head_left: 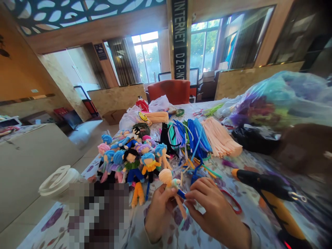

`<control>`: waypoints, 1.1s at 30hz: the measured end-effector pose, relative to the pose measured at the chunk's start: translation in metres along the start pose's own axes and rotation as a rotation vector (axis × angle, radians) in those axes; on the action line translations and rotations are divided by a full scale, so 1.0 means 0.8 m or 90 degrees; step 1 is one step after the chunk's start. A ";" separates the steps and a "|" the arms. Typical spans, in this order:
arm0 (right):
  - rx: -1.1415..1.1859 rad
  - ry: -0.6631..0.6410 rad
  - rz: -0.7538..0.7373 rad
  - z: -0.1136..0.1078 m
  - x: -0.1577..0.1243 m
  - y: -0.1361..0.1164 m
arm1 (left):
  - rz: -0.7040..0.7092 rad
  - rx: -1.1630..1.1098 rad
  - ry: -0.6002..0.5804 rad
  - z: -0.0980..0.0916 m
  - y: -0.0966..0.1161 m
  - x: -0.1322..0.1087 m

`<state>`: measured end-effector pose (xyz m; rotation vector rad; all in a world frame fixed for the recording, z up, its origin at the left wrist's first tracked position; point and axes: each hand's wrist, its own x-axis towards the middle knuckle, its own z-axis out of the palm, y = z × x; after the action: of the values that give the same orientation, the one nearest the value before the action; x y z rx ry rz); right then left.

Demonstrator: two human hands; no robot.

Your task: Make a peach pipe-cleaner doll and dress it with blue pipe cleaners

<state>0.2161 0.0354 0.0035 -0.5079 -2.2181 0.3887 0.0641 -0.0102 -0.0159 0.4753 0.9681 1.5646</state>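
Note:
My left hand point(158, 212) is closed around a small peach fuzzy-stem doll point(165, 176) with a round bare head and pale green at its upper body. A peach strand hangs below it between my hands. At the doll's side my right hand point(214, 209) has its thumb and fingers closed on a short blue fuzzy stem point(181, 194). Beyond my left hand lies a cluster of dolls point(131, 157) with blue, pink, purple and black hair. An orange fuzzy piece point(138, 194) lies in front of them.
Bundles of peach stems point(220, 138), blue stems point(198, 136) and black stems point(166, 140) lie beyond my hands. At right are a black-and-orange glue gun point(259, 181), a red loop point(240, 207) and a large plastic bag point(282, 93). A white lidded container point(58, 180) stands left.

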 end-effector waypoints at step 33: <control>0.059 0.005 0.043 -0.013 -0.006 0.011 | -0.024 -0.011 0.017 0.006 -0.005 -0.004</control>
<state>0.2285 0.0416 0.0032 -0.5349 -2.1673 0.5226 0.0710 -0.0119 -0.0152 0.4232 0.9783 1.5471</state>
